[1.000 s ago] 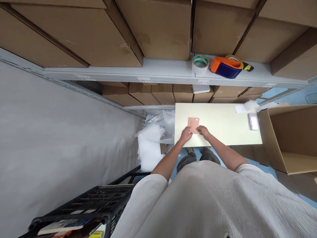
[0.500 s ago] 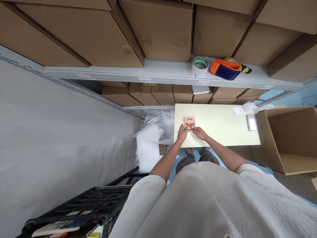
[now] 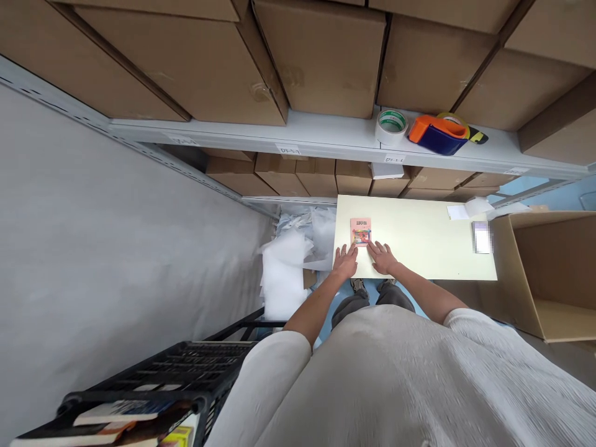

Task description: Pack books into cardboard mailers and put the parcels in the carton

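A small pink book [image 3: 361,227] with a colourful picture on its cover lies flat on the cream tabletop [image 3: 419,248], toward its left end. My left hand [image 3: 345,261] rests with fingers spread at the book's lower left corner. At the lower right corner, the fingertips of my right hand [image 3: 382,257] touch or nearly touch the book, its fingers stretched out. Neither hand grips anything.
A shelf [image 3: 326,129] carries cardboard boxes [image 3: 335,56], a tape roll [image 3: 391,126] and an orange-and-blue tape dispenser [image 3: 438,134]. White foam sheets [image 3: 284,273] lie left of the table. An open carton [image 3: 526,273] stands right; a black crate [image 3: 200,372] holds books.
Both hands have let go of the book and opened out flat at its lower corners. The whole view has shifted slightly, moving the scene rightward.
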Demonstrator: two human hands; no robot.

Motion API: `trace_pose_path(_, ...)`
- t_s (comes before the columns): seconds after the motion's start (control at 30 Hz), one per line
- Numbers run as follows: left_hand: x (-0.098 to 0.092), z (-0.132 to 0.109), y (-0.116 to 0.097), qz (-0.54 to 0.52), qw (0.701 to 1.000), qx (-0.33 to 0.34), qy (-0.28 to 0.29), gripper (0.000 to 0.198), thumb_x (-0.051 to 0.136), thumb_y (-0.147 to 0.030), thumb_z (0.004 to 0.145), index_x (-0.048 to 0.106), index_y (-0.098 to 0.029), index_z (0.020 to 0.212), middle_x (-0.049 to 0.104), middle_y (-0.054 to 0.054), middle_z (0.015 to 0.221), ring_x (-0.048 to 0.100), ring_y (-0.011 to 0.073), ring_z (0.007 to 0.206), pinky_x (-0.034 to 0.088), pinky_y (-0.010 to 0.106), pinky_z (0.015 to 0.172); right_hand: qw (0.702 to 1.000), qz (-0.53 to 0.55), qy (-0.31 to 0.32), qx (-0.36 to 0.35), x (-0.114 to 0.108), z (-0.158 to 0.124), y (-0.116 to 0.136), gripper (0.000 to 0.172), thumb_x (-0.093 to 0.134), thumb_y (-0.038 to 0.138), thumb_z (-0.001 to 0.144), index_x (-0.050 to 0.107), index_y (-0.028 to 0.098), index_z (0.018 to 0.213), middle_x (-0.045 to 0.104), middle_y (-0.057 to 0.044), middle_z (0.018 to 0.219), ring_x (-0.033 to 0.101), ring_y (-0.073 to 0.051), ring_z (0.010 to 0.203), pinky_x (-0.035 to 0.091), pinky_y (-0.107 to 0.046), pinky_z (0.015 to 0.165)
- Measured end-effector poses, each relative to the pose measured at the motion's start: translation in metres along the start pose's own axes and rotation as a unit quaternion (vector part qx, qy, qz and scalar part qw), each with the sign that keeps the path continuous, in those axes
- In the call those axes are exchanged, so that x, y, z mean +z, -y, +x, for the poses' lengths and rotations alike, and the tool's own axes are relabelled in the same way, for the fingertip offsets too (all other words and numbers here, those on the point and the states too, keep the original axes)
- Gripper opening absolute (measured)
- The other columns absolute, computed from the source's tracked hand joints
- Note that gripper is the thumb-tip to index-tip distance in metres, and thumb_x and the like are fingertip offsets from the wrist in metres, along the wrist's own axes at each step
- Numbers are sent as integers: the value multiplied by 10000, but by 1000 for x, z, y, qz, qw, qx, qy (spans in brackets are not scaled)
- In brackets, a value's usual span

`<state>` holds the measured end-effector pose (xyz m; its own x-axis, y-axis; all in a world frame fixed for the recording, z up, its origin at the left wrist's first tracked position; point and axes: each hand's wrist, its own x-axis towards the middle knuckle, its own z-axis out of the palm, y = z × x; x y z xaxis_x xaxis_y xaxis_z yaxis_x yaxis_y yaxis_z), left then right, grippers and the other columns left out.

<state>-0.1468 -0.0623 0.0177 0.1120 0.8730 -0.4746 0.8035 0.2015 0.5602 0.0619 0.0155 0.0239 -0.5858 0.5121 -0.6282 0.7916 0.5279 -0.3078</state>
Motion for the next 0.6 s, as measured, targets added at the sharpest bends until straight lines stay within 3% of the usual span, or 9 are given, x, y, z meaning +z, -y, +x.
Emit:
trace_pose_path(0.2,-16,25,6,10,999,-42,-15,785,588,-283,981,362,-228,1731,181,135,1865,270,423,1670,155,635,1369,999,-4,8,32,-17,40,7,960,579,458,1014,109,202,1812,-76,-103,1870,-42,-358,1736,-11,-601,1373)
trace_pose_path(0.37,-32,45,12,13,998,-64,-12,810,573,-260,965,333,-153,1731,135,166,1868,334,437,1624,303,615,1314,998,31,1,48,-31,72,12,980,607,510,1009,136,197,1809,-32,-134,1868,-48,-385,1731,-30,-642,1362)
trace_pose_path(0.6,-43,60,24,-18,996,-87,-19,892,623,-331,947,276,-210,1760,90,129,1881,303,458,1635,315,624,1303,997,54,-3,60,-41,104,17,1042,684,583,974,171,225,1807,-4,-136,1871,-10,-423,1727,-8,-660,1357)
